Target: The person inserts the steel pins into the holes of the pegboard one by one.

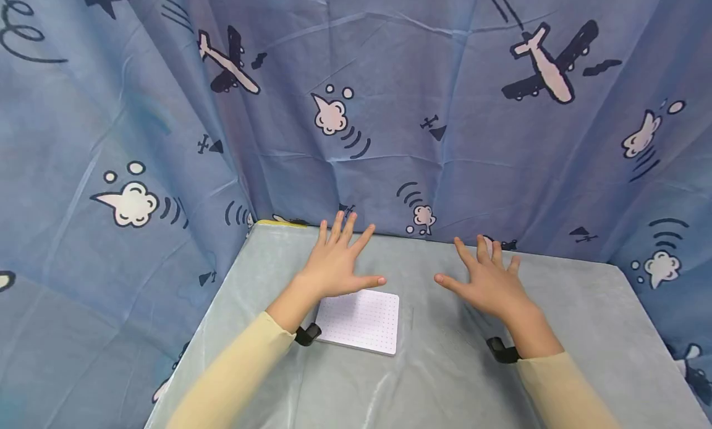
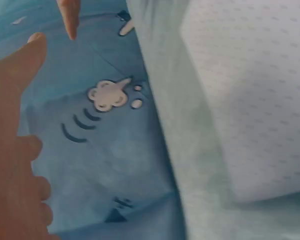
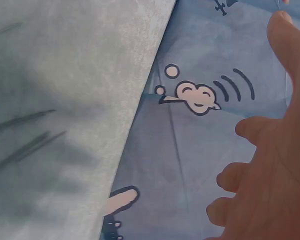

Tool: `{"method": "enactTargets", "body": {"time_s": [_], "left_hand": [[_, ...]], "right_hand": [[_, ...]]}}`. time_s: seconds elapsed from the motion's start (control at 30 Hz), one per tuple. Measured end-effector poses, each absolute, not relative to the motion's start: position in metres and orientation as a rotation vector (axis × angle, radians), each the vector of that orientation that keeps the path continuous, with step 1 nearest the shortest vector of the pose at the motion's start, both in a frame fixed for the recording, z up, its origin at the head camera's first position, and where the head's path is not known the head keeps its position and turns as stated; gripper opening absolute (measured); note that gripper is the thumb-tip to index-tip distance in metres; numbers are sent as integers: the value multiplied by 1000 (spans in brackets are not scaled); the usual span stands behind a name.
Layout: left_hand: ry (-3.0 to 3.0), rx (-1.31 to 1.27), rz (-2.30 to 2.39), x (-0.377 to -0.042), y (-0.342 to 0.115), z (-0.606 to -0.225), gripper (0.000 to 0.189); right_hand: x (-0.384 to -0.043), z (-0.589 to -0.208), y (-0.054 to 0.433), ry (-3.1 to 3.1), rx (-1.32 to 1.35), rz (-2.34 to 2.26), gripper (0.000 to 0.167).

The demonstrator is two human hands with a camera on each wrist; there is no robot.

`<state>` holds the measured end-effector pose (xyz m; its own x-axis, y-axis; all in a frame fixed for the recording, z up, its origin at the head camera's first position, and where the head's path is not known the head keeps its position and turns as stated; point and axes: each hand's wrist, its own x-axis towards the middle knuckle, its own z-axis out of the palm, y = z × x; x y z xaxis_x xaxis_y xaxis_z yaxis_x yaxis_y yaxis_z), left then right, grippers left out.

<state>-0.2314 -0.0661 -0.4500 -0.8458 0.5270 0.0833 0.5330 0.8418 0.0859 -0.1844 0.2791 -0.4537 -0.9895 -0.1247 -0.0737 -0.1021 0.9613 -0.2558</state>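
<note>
A white dotted pad point(image 1: 360, 322), like a small notebook or stack of paper, lies on the grey-covered table point(image 1: 445, 379). Above its far edge, my left hand point(image 1: 336, 265) is held with fingers spread and thumb pointing right, overlapping the pad's top in the head view. The left wrist view shows the pad point(image 2: 260, 100) beyond that hand point(image 2: 15, 125), nothing in its fingers. Off to the pad's right, my right hand point(image 1: 492, 280) hovers over the table, fingers spread and holding nothing. In the right wrist view, that hand point(image 3: 270, 150) appears at the right.
A blue curtain point(image 1: 384, 163) printed with planes and clouds hangs behind the table and along both sides. At the back left corner, a yellow strip point(image 1: 280, 224) lies along the table edge. Each wrist wears a black camera mount point(image 1: 503, 351).
</note>
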Motion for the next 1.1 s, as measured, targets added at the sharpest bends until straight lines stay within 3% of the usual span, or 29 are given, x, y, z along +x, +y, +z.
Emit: {"method": "enactTargets", "body": {"time_s": [0.53,0.87,1.1], "left_hand": [[-3013,-844,-395,-208,-124,-532,115],[-3094,-795,-655,-183,-133,-567,122],[-3083,-763,-757,-173,-138,-578,130]], "right_hand": [[-169,-501,291,2936,-104,-558,105],[-160,-519,301,2868,7,-549,99],[-155,-523,308,2924,19,-589,76]]}}
